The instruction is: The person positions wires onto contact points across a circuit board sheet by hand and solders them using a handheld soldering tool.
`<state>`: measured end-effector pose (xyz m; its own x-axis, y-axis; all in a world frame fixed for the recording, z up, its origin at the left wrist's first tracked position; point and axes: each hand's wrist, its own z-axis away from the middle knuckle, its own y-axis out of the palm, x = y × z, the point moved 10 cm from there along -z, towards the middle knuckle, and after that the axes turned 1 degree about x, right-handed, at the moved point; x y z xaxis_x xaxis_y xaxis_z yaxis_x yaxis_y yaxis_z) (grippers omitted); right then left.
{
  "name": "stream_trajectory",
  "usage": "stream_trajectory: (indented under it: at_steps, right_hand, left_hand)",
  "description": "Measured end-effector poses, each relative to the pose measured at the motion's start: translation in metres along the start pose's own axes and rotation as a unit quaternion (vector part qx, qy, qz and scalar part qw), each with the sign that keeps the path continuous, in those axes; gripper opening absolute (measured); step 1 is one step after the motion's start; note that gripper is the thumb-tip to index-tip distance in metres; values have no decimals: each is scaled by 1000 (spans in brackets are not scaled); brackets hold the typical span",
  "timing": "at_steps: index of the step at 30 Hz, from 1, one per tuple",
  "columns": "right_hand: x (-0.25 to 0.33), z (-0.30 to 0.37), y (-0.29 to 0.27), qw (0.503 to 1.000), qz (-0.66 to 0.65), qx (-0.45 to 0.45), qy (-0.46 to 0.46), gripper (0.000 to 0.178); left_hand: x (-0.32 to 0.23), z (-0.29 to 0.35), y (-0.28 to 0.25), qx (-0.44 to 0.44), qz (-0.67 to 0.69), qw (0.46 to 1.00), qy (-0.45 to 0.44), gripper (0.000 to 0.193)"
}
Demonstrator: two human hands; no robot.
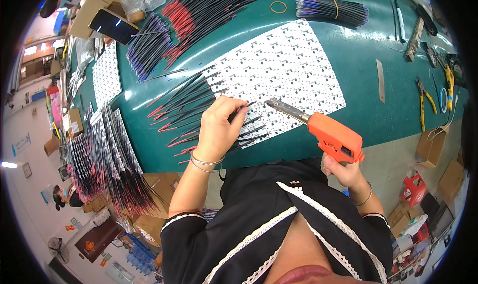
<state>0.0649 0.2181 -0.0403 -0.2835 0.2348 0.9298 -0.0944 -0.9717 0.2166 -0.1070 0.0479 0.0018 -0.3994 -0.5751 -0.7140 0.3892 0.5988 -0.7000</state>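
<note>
Our left hand point(220, 122) pinches a probably light, bendy wire point(252, 104) near its tip; our right hand point(344, 170) grips the soldering gun point(334, 133).

Person at a green table point(358, 50). The left hand point(221, 122) pinches 1 wire point(250, 103) over a white circuit sheet point(284, 60); the right hand point(344, 172) grips an orange soldering gun point(334, 134), its tip point(273, 103) near the wire. Red-ended wires point(189, 99) cross the sheet's left edge. Beyond lie 1 rubber band point(271, 6) and 1 tied bundle point(323, 10); pliers point(421, 91) rest at right.
</note>
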Motion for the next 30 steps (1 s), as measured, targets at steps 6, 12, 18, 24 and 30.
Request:
stream_trajectory:
  at_steps: [6, 12, 18, 24, 30]
  right_hand:
    - [10, -7, 5, 999, 40, 22, -24, 21]
    - [3, -9, 3, 999, 36, 3, 22, 24]
    - [5, -14, 6, 999, 43, 15, 9, 23]
    - [6, -14, 8, 998, 53, 25, 14, 24]
    - [-8, -4, 1, 999, -37, -7, 33, 34]
  left_hand:
    - [-7, 3, 5, -10, -50, 998, 41, 9]
    - [-6, 3, 9, -3, -67, 997, 43, 9]
    - [-7, 2, 11, 0, -75, 996, 47, 9]
    - [-6, 2, 11, 2, -84, 995, 45, 9]
    - [-8, 0, 12, 17, -85, 995, 52, 9]
